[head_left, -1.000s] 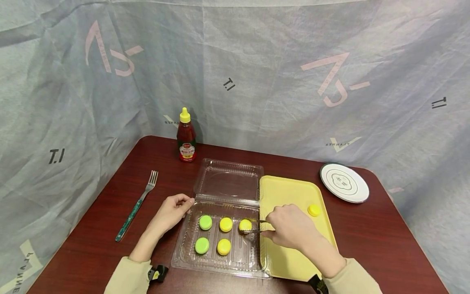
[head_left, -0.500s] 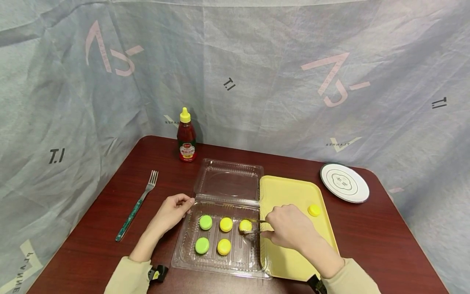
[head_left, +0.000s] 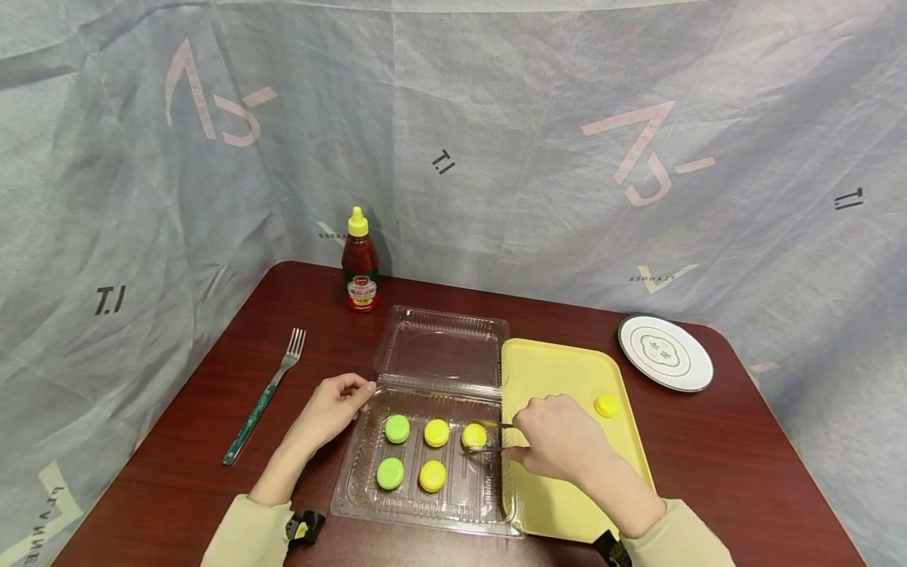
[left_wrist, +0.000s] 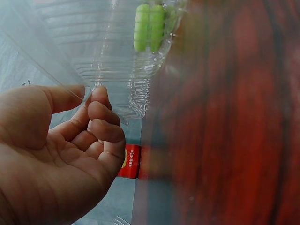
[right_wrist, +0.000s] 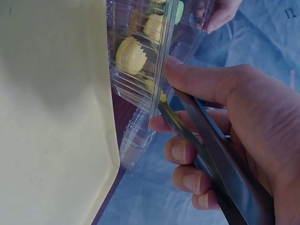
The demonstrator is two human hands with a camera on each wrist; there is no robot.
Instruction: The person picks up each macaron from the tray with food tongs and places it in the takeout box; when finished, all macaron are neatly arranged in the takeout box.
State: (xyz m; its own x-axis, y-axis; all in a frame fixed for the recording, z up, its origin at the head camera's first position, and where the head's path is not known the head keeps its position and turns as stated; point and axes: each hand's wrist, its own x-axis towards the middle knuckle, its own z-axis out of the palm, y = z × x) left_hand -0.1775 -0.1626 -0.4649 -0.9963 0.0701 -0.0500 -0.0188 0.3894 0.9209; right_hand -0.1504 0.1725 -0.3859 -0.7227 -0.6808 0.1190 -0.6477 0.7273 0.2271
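Note:
My right hand (head_left: 563,437) grips metal tongs (right_wrist: 225,159) between thumb and fingers over the tray's left side. Their tips stand slightly spread on either side of a yellow macaron (head_left: 473,435) at the right of a clear plastic container (head_left: 425,520). Two more yellow macarons and two green macarons (head_left: 397,429) sit in rows to its left. At the container's upper left corner, my left hand (head_left: 329,409) pinches the rim between thumb and forefinger; the left wrist view shows its other fingers curled in.
Behind the container lies its open lid (head_left: 442,350). A yellow tray (head_left: 560,362) adjoins it on the right, carrying one yellow macaron (head_left: 605,405). A white plate (head_left: 664,353) is at the far right, a sauce bottle (head_left: 360,268) at the back, a fork (head_left: 262,405) at left.
The tongs' tips have parted slightly; the near tip has drawn away from the yellow macaron, which stays in its place. The left hand keeps its hold on the rim.

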